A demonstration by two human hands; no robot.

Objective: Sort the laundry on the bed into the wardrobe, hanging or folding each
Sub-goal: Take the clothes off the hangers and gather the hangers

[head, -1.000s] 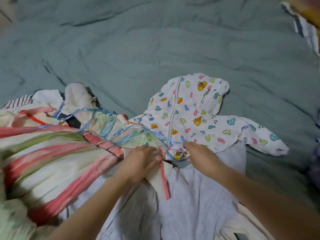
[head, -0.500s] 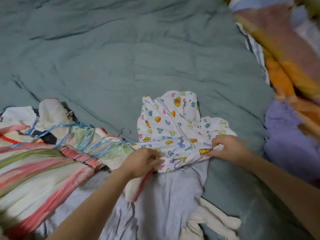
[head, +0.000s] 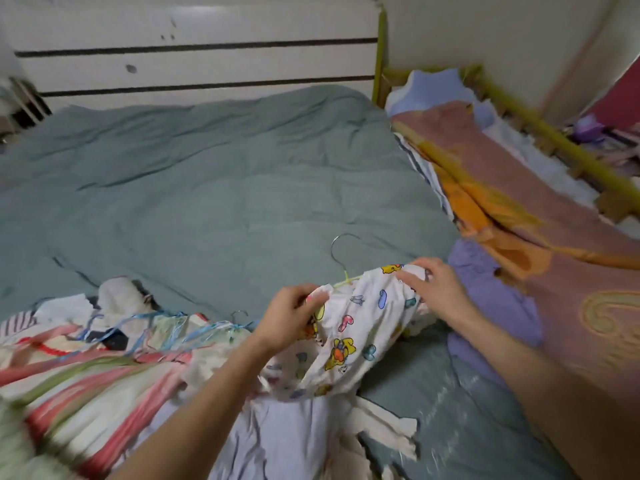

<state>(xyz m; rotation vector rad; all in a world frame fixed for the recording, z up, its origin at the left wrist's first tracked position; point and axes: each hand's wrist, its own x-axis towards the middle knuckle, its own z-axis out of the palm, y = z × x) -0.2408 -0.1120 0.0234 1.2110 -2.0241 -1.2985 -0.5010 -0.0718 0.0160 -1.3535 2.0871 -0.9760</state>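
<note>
Lifting the printed baby garment [head: 349, 337], the left hand [head: 289, 320] and right hand [head: 438, 289] are each gripping a shoulder; keeping the hanger [head: 341, 268] between them level is preventing slippage.

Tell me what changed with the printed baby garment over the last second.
Both hands, left and right, have lifted the printed garment off the bed; a second ago it lay spread flat. It now hangs bunched on a wire hanger. The striped pile with blue ribbons stays at the left.
</note>
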